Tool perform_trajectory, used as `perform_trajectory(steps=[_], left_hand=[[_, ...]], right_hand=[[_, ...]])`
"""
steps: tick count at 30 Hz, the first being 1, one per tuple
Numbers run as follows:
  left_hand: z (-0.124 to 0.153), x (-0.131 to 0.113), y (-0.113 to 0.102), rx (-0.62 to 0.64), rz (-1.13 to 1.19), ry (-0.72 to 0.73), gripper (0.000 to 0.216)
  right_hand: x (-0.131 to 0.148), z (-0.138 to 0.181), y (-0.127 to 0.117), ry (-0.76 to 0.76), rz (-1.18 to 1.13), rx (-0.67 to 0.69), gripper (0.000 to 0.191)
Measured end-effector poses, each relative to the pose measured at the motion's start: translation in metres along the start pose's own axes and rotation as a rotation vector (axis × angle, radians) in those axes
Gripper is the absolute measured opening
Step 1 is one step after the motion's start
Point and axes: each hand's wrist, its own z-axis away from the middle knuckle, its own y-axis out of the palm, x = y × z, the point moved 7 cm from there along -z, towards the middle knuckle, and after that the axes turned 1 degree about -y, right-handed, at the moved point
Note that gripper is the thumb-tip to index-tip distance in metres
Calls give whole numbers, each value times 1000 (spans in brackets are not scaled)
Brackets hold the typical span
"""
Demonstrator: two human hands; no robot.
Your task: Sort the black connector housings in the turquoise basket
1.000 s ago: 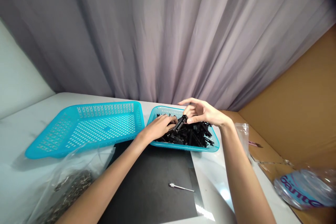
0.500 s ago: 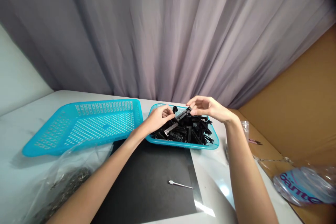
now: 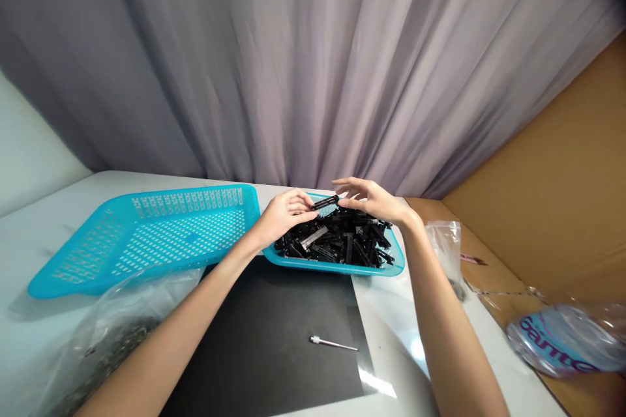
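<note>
A small blue basket (image 3: 337, 267) holds a heap of black plastic parts (image 3: 337, 241). Just above the heap, one slim black part (image 3: 325, 202) is held between both hands. My left hand (image 3: 282, 214) pinches its left end with curled fingers. My right hand (image 3: 369, 199) grips its right end with thumb and forefinger, the other fingers spread. A larger blue basket (image 3: 147, 238) with a perforated floor sits to the left, nothing in it.
A black mat (image 3: 274, 339) lies in front of the baskets with a thin metal pin (image 3: 332, 344) on it. A clear bag of small metal pieces (image 3: 112, 332) is at the lower left. Plastic bags (image 3: 567, 335) and cardboard (image 3: 548, 176) stand on the right. A grey curtain hangs behind.
Both hands rose from the heap with one black part held between them, and they have shifted slightly left and up. The camera view drifted a little.
</note>
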Motion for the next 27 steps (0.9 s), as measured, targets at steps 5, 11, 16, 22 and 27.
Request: perform_trajectory(steps=[5, 11, 16, 22, 27], left_hand=[[1, -3, 2, 17, 52, 3, 44], [0, -2, -2, -30, -61, 49, 38], [1, -9, -8, -179, -499, 136, 13], [10, -1, 11, 45, -992, 18, 27], [14, -6, 2, 138, -1142, 35, 20]], right_hand=[[3, 0, 7, 8, -171, 55, 50], [-9, 2, 2, 57, -76, 48, 41], [-23, 0, -10, 146, 412, -126, 23], [10, -15, 27, -27, 486, -26, 25], [18, -15, 74, 32, 413, 333, 33]])
